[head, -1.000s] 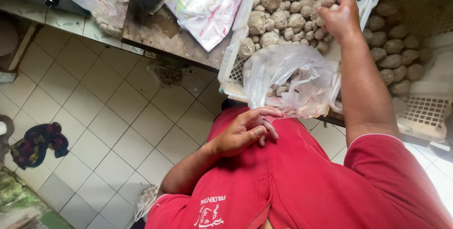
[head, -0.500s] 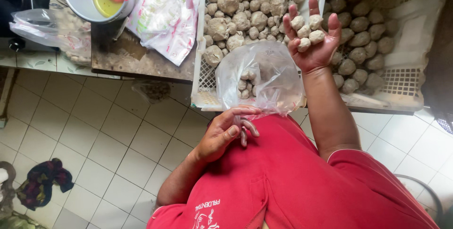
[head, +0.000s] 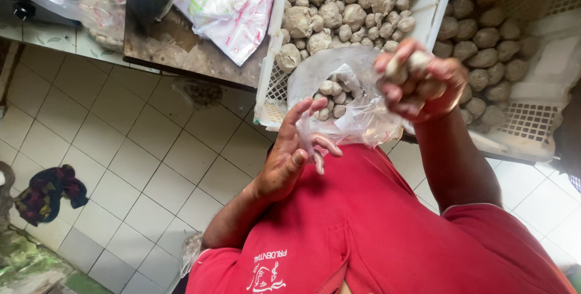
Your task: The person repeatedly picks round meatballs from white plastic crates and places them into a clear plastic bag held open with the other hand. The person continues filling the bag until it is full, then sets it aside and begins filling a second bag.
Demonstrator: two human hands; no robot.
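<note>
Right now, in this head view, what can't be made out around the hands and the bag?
- Right hand: motion blur; the number of pale balls it grips is unclear.
- Clear plastic bag: its lower part is crumpled and glossy, so the fill level is hidden.
- White slotted crate: cut off by the top edge.
- Left hand: whether it pinches the bag's edge is unclear.

Pale square floor tiles (head: pixel 121 167) with dark grout lie under soft daylight; a worn stone-topped table (head: pixel 193 52) stands above, and what may be a dark rag (head: pixel 48 191) lies left.
</note>
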